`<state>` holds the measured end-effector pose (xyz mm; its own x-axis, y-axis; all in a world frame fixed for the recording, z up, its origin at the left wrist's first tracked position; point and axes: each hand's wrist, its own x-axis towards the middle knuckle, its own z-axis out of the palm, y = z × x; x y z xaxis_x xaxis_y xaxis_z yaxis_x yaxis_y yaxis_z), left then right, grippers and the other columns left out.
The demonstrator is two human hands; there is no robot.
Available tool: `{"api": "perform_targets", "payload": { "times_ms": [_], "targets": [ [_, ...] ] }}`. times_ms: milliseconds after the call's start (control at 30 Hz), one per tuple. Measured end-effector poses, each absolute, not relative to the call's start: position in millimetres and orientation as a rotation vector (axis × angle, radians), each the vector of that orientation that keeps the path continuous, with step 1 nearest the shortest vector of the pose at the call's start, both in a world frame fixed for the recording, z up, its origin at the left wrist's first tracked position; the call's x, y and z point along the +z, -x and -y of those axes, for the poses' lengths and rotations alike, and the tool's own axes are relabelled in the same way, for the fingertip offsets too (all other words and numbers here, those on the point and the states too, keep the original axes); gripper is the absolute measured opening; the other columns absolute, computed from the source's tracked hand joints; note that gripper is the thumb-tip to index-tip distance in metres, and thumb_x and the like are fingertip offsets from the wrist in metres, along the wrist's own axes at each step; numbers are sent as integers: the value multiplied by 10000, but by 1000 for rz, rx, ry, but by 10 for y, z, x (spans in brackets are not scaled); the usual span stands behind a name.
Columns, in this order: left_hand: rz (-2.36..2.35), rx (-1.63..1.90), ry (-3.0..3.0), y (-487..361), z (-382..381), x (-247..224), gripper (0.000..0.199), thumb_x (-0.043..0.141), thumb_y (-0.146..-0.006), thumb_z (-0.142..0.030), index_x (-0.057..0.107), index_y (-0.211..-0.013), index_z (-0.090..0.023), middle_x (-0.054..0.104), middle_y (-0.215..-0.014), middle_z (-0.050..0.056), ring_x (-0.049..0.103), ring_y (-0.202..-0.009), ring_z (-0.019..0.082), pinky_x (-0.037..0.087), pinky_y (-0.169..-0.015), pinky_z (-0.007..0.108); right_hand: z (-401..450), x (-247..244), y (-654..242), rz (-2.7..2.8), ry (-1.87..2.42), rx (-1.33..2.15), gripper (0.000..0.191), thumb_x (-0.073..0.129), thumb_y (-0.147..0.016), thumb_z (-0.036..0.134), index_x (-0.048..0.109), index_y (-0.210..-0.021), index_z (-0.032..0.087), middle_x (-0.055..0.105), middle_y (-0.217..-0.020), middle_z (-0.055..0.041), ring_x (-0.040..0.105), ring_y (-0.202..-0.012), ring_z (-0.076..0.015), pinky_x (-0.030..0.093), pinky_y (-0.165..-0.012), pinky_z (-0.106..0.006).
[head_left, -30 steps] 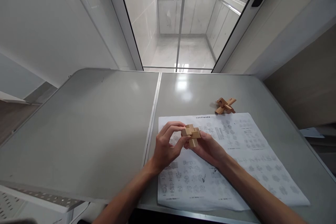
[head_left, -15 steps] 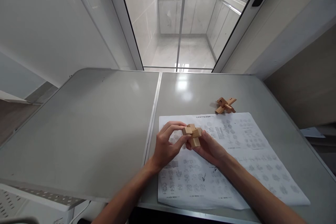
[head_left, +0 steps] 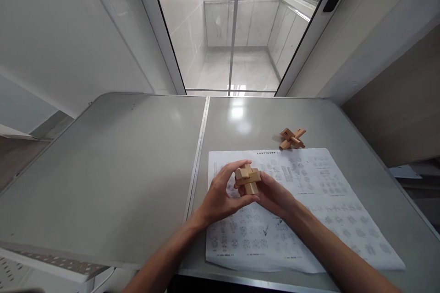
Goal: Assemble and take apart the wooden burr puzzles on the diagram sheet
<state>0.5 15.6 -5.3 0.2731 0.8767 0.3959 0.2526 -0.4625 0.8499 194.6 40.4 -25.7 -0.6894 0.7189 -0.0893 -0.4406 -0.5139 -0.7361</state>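
A light wooden interlocking block puzzle [head_left: 250, 177] is held between both hands above a printed sheet [head_left: 343, 224]. My left hand [head_left: 222, 194] curves around its left side, fingertips at the far edge and thumb at the near edge. My right hand [head_left: 275, 194] grips it from the right and below, with some of its fingers hidden behind the blocks. Beyond the sheet's far edge lies a second, darker wooden puzzle [head_left: 292, 138] of crossed pieces, touched by neither hand.
The grey table [head_left: 137, 169] has a metal seam running front to back, left of the sheet. A glass door [head_left: 233, 32] stands behind the table's far edge. A perforated white rack [head_left: 44, 265] is at the lower left.
My left thumb has moved from the puzzle's face to its near edge, and the left fingers have shifted along the far side. The held puzzle has turned slightly and moved a little left.
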Motion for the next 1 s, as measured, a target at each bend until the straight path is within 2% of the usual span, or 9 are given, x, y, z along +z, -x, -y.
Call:
{"api": "perform_targets", "payload": {
  "times_ms": [100,267,633,833,1000],
  "targets": [
    [-990,1222,-1889,-9,-155,-47,696,887,-832,-273,554,-1443,-283,704,-1402,122,701,-1257,299,583,-1070,475,-403,-300,-1954,919,463,2241,542,704,-953,663,781,-1160,168,767,-1112,-152,699,-1077,-300,553,-918,-409],
    [-989,1250,-1944,-13,-147,-56,734,895,-783,-198,565,-1432,-286,727,-1356,108,719,-1222,295,587,-1064,466,-395,-309,-1960,899,402,2275,544,720,-947,654,793,-1152,155,772,-1088,-143,707,-997,-262,543,-892,-356],
    [-984,1269,-1989,-7,-160,-88,774,891,-762,-150,557,-1446,-289,729,-1360,102,713,-1233,297,580,-1074,468,-392,-340,-1959,882,411,2266,538,754,-923,661,809,-1151,178,768,-1044,-112,677,-944,-221,533,-863,-314],
    [-985,1254,-1932,-9,-161,-96,748,864,-782,-132,558,-1446,-285,725,-1380,100,723,-1225,289,597,-1051,440,-385,-321,-1939,890,426,2250,513,710,-953,662,797,-1168,204,768,-1058,-115,685,-969,-260,536,-909,-377],
    [-1030,1281,-1925,-19,-163,-89,746,878,-792,-180,556,-1455,-294,725,-1383,94,718,-1233,290,588,-1061,452,-387,-303,-1933,887,447,2240,487,653,-993,653,776,-1185,223,765,-1083,-115,704,-1018,-285,540,-954,-416]
  ]
}}
